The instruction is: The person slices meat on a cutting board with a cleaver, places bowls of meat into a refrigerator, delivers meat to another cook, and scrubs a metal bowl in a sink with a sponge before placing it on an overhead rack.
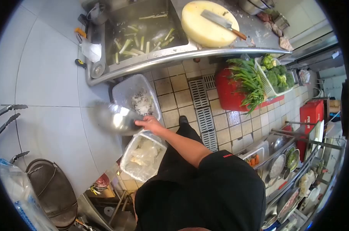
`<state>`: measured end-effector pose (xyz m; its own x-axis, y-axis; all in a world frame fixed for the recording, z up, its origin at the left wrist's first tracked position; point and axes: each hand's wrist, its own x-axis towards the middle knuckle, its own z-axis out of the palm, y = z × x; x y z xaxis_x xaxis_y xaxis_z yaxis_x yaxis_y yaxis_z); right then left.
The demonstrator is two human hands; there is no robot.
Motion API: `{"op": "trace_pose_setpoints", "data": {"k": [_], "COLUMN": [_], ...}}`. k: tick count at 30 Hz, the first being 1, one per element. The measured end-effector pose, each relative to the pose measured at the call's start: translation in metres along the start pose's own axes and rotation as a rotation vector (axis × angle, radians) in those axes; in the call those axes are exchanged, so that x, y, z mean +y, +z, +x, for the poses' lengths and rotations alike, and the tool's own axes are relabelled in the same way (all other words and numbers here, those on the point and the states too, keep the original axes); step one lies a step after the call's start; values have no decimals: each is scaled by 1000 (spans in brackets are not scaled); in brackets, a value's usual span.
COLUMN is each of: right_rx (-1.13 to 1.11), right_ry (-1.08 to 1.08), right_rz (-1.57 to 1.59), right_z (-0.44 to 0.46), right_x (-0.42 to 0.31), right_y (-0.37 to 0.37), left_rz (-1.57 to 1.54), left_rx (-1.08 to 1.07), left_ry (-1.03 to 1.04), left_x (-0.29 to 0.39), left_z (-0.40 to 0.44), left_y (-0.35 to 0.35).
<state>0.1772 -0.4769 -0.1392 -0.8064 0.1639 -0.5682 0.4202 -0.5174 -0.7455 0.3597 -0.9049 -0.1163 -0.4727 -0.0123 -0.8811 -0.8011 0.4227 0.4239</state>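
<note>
My right hand (150, 124), reaching across to the left, is closed around the dark handle of a shiny, rounded steel pan (118, 118). Motion blurs the pan's left side, and its contents, if any, cannot be made out. The pan is over the edge between a translucent tub (116, 90), which has white and dark scraps in it, and a white foam box (124, 167) lined with a plastic bag. Only a bit of my left arm shows beside my black shirt; my left hand is out of sight.
Cut green-white stalks (136, 45) float in the sink (143, 61). A cleaver (217, 18) lies on a round cutting board (195, 29). Leafy greens (247, 82) and a broccoli basket (263, 79) rest on a red container (224, 90). Racks of food (286, 150) stand at right.
</note>
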Motion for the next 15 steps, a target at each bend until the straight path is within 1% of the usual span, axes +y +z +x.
{"op": "trace_pose_setpoints", "data": {"k": [2, 4, 5, 6, 7, 8, 9, 11, 12, 14, 15], "right_rx": [-79, -209, -279, -345, -367, -387, -404, -435, -427, -416, -400], "right_ry": [-127, -353, -464, -481, -556, -633, -707, -727, -743, -847, -900], "right_rz": [-315, -479, -557, -659, -667, -671, -671, -738, -773, -827, -863], "right_z": [-26, -49, -61, -72, -77, -78, -80, -84, -78, -62, -54], "right_x": [-28, -68, -93, -127, -150, -171, -192, -248, -272, -303, -317], "right_y": [-6, -17, -25, -34, -43, -54, -65, -87, -102, -125, -134], "left_rz": [-21, -65, -156, -398, -701, -847, -948, -1137, -1044, -828, -789], "left_rx": [-26, -60, -85, -123, -153, -104, -131, -207, -108, 42, -20], "left_ry": [87, 245, 314, 325, 276, 401, 447, 550, 549, 537, 453], "left_x": [34, 85, 116, 147, 183, 254, 281, 319, 346, 396, 411], "left_z": [-3, -9, -15, -24, -36, -77, -80, -79, -75, -62, -40], "left_y": [10, 21, 29, 38, 49, 87, 97, 112, 126, 160, 164]}}
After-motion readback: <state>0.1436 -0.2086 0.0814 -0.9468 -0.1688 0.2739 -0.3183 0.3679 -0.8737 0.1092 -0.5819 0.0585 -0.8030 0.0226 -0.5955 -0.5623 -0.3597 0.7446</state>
